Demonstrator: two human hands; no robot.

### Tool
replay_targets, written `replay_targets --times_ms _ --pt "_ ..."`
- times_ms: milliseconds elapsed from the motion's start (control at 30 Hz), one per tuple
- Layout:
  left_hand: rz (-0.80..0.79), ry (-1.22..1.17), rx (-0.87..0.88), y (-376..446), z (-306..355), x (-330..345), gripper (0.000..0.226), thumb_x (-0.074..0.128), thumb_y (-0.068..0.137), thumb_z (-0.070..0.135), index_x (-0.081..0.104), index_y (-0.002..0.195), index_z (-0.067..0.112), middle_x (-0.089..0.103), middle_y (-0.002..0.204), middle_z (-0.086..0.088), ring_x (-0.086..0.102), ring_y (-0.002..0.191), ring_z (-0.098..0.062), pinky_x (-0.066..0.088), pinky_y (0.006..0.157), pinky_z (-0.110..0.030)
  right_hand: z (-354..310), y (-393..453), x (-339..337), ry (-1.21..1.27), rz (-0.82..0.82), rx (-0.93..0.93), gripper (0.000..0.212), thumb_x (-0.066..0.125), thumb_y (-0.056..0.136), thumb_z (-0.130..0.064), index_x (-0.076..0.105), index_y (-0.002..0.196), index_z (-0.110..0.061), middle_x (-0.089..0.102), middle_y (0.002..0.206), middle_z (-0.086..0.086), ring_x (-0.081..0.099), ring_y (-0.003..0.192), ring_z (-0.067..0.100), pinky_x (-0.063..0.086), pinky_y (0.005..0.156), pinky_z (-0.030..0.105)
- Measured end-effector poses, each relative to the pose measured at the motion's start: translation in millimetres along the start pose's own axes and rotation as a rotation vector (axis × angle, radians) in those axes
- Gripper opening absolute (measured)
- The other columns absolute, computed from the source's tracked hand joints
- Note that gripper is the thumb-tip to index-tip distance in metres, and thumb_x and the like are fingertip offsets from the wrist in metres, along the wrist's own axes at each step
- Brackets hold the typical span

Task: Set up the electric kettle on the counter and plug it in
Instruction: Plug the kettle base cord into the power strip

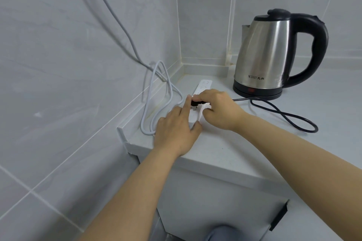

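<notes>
The kettle [274, 53] is standing on its base on the counter [225, 148], its black cord [284, 115] looping toward the strip [197, 103]. The right hand [219, 109] is pinching the plug [196, 103] over the strip, while the left hand [176, 129] is pressing the strip with straight fingers.

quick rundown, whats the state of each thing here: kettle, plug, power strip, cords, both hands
kettle: upright on its black base, lid shut
black plug: held over the power strip, prongs showing, not fully in
power strip: flat on the counter, far sockets free
black cord: slack, looped on the counter
white cable: looped by the wall
left hand: steadies the strip, forefinger out to the plug
right hand: pinches the plug
</notes>
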State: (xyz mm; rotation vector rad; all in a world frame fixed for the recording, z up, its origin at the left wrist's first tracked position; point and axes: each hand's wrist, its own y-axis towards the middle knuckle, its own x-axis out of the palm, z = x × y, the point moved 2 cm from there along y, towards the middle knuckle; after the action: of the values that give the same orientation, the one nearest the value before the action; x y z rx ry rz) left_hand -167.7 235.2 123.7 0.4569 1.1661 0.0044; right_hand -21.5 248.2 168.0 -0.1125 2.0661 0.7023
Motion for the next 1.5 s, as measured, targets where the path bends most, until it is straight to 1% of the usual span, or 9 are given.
replay_targets --times_ms 67,267,567,733,867,1133,1267,1400,1500 --pt "0.004 0.01 -0.001 0 0 0 0.073 0.036 0.094 0.049 -0.005 0.152 0.033 0.042 0.14 0.001 0.047 0.12 -0.02 0.037 0.097 -0.039 1 -3 5 -0.007 0.043 -0.027 0.062 0.041 0.066 0.007 0.064 0.122 -0.006 0.069 0.116 0.01 0.059 0.112 0.028 0.039 0.094 0.021" --pt "0.004 -0.013 -0.013 1 0 0 0.072 0.037 0.094 0.049 -0.003 0.152 0.035 0.042 0.142 0.002 0.049 0.119 -0.019 0.037 0.1 -0.04 8 -8 19 -0.026 0.124 -0.029 0.068 0.034 0.063 -0.003 0.062 0.125 -0.006 0.064 0.125 0.013 0.056 0.121 0.028 0.041 0.104 0.033" --pt "0.029 0.004 -0.028 0 1 -1 0.068 0.037 0.095 0.051 0.008 0.153 0.032 0.045 0.136 0.002 0.048 0.118 -0.019 0.037 0.096 -0.036 9 -12 28 -0.08 0.177 -0.052 0.062 0.04 0.064 -0.005 0.066 0.12 -0.006 0.066 0.122 0.012 0.06 0.114 0.03 0.048 0.093 0.045" --pt "0.038 -0.012 -0.036 1 1 -1 0.068 0.039 0.094 0.051 0.013 0.153 0.03 0.045 0.138 0.002 0.047 0.123 -0.018 0.035 0.096 -0.034 5 -7 28 -0.167 0.21 -0.071 0.061 0.037 0.061 -0.007 0.07 0.112 -0.007 0.071 0.11 0.006 0.061 0.104 0.031 0.037 0.08 0.031" --pt "0.039 -0.036 -0.049 2 0 -1 0.067 0.042 0.093 0.05 0.016 0.152 0.031 0.046 0.137 0.003 0.047 0.123 -0.017 0.034 0.095 -0.033 4 -7 28 -0.192 0.244 -0.11 0.067 0.022 0.065 -0.018 0.071 0.11 -0.008 0.072 0.105 0.004 0.062 0.101 0.03 0.033 0.079 0.03" --pt "0.034 -0.052 -0.021 0 -1 -2 0.067 0.04 0.093 0.052 0.016 0.152 0.031 0.048 0.134 0.004 0.052 0.113 -0.014 0.039 0.093 -0.032 6 -11 28 -0.276 0.312 -0.205 0.059 0.027 0.068 -0.019 0.073 0.102 -0.007 0.074 0.097 0.004 0.068 0.088 0.029 0.046 0.084 0.042" --pt "-0.017 -0.086 -0.032 4 -4 -6 0.067 0.043 0.092 0.051 0.017 0.152 0.034 0.047 0.134 0.006 0.053 0.108 -0.015 0.042 0.092 -0.032 2 -5 28 -0.317 0.312 -0.202 0.054 0.028 0.069 -0.019 0.074 0.095 -0.007 0.073 0.085 0.003 0.068 0.084 0.028 0.045 0.093 0.049" --pt "-0.039 -0.116 -0.033 2 -6 -8 0.066 0.044 0.091 0.053 0.018 0.15 0.039 0.048 0.131 0.011 0.055 0.098 -0.012 0.045 0.089 -0.032 8 -11 33 -0.352 0.349 -0.223 0.056 0.029 0.068 -0.018 0.074 0.098 -0.008 0.073 0.094 0.003 0.069 0.087 0.025 0.042 0.096 0.051" --pt "-0.074 -0.15 -0.037 9 -6 -10 0.065 0.049 0.088 0.053 0.027 0.148 0.041 0.05 0.121 0.013 0.054 0.089 -0.008 0.046 0.09 -0.035 11 -5 33 -0.35 0.351 -0.207 0.042 0.043 0.067 -0.012 0.074 0.095 -0.008 0.071 0.085 0.003 0.068 0.084 0.026 0.042 0.097 0.051"
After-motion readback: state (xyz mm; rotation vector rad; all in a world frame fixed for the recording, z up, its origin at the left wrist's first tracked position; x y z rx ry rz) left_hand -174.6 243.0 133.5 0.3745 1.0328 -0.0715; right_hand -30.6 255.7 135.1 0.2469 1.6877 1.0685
